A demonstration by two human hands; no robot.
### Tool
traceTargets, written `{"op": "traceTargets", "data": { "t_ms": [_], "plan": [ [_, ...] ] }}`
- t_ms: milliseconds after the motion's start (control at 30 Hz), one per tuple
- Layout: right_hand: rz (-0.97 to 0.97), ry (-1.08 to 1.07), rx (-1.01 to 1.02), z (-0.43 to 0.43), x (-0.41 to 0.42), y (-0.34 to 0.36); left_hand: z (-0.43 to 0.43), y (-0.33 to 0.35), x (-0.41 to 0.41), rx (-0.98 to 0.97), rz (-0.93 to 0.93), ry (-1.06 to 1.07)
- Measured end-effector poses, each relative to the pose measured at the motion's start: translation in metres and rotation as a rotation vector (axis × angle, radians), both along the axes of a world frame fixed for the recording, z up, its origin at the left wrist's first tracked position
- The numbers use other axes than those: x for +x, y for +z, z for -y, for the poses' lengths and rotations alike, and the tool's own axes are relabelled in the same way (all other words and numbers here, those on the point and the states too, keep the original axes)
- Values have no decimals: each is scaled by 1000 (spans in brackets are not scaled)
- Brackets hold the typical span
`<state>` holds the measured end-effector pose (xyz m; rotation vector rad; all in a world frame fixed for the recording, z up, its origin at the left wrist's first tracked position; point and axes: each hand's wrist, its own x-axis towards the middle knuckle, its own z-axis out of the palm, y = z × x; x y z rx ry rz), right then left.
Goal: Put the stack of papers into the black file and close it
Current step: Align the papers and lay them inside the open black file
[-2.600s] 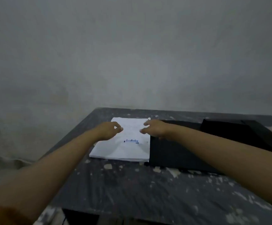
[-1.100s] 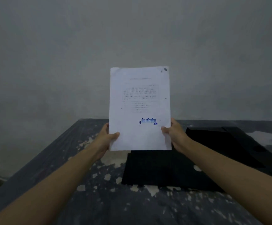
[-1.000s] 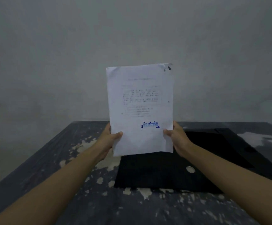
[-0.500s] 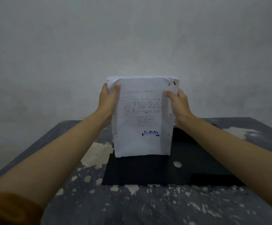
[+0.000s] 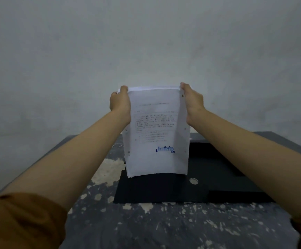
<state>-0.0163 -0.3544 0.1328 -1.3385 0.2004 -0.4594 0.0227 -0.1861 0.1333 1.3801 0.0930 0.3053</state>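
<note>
I hold the white stack of papers [image 5: 155, 137] upright, its lower edge resting on the black file [image 5: 164, 189]. The front sheet carries printed text and a blue stamp near the bottom. My left hand [image 5: 120, 103] grips the stack's top left corner and my right hand [image 5: 192, 101] grips its top right corner. The file lies flat and open on the table, with a small round metal snap [image 5: 193, 180] on its near panel. Its far part is hidden behind the papers and my right arm.
The dark table [image 5: 164, 227] has worn, flaking paint and ends at a plain grey wall [image 5: 146, 42] behind. Its left edge runs diagonally under my left forearm. Orange sleeves show at both lower corners.
The papers went from lying on the table to being held upright. My hands shifted from the lower edges to the top corners, and the stack came down onto the file.
</note>
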Motion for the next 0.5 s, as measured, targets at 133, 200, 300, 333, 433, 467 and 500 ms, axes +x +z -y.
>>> {"op": "traceTargets", "data": {
  "t_ms": [133, 200, 300, 333, 433, 467, 500],
  "plan": [
    [-21, 1, 23, 2, 4, 3, 4, 2, 6, -33, -21, 9],
    [-40, -23, 10, 4, 6, 1, 7, 1, 7, -23, -18, 28],
    [-39, -72, -1, 5, 13, -2, 10, 1, 9, -27, -3, 56],
    [-37, -80, 0, 5, 15, -1, 10, 2, 9, -24, 5, 63],
    [-36, -84, -23, 7, 18, -1, 10, 3, 7, -9, 4, 64],
    [-32, -79, -30, 7, 19, -3, 9, 2, 7, -4, -1, 55],
    [-23, -72, -39, 8, 19, -3, 9, 2, 7, -2, -2, 45]
  ]
}}
